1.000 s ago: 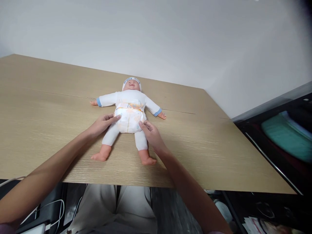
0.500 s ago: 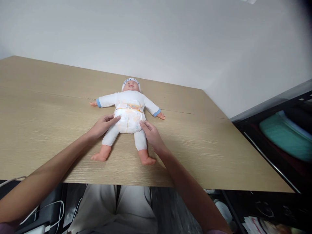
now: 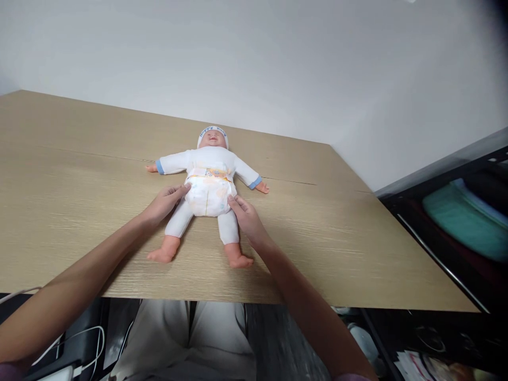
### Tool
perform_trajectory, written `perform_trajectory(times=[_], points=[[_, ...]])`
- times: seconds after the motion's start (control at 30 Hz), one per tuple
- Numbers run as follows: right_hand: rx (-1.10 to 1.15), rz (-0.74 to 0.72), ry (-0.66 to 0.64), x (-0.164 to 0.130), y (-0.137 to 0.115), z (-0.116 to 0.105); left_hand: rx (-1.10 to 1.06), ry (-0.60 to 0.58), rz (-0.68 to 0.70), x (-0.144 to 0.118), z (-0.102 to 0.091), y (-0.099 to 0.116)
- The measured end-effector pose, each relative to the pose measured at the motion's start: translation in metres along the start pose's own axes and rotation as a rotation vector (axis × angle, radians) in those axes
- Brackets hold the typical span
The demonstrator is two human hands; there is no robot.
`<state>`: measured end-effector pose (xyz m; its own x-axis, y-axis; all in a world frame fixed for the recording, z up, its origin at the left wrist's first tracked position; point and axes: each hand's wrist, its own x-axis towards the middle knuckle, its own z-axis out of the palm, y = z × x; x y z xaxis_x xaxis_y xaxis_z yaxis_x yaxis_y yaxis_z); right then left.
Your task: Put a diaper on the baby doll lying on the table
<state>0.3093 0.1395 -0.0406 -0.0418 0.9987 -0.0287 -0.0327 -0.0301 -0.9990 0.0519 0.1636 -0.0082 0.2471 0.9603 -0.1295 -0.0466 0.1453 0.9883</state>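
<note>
A baby doll (image 3: 210, 157) in a white outfit with blue cuffs and a lettered headband lies on its back, arms spread and feet toward me. Round its hips is a white diaper (image 3: 208, 198) with a patterned waistband. At the diaper's left side, my left hand (image 3: 165, 202) pinches the edge by the hip between thumb and fingers. My right hand (image 3: 246, 216) grips the opposite edge near the leg opening, thumb on top. The fingertips under the diaper's edges are partly hidden.
The doll rests on a wooden table (image 3: 337, 238) that meets a pale wall (image 3: 254, 69) at the back. Right of it stands a dark shelf with a green item (image 3: 468, 219). White cables (image 3: 97, 338) hang at lower left, below the table's front edge.
My left hand has shifted slightly up along the diaper's side, its thumb now nearer the edge. My right hand keeps its hold, and the doll lies almost exactly as before.
</note>
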Motion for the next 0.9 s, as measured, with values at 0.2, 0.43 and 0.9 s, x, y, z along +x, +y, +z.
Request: perform_trajectory(times=[0.2,0.43,0.9], points=[[-0.002,-0.006,0.0,0.0013,0.0002,0.0002,0.018,-0.005,0.023,0.0012,0.0001,0.0],[0.013,0.0,0.007,0.0002,-0.0015,0.001,0.023,-0.006,0.026,0.001,0.002,0.0025],[-0.04,-0.014,0.024,-0.002,-0.0034,0.0017,0.021,-0.005,0.016,0.0015,0.001,0.0026]])
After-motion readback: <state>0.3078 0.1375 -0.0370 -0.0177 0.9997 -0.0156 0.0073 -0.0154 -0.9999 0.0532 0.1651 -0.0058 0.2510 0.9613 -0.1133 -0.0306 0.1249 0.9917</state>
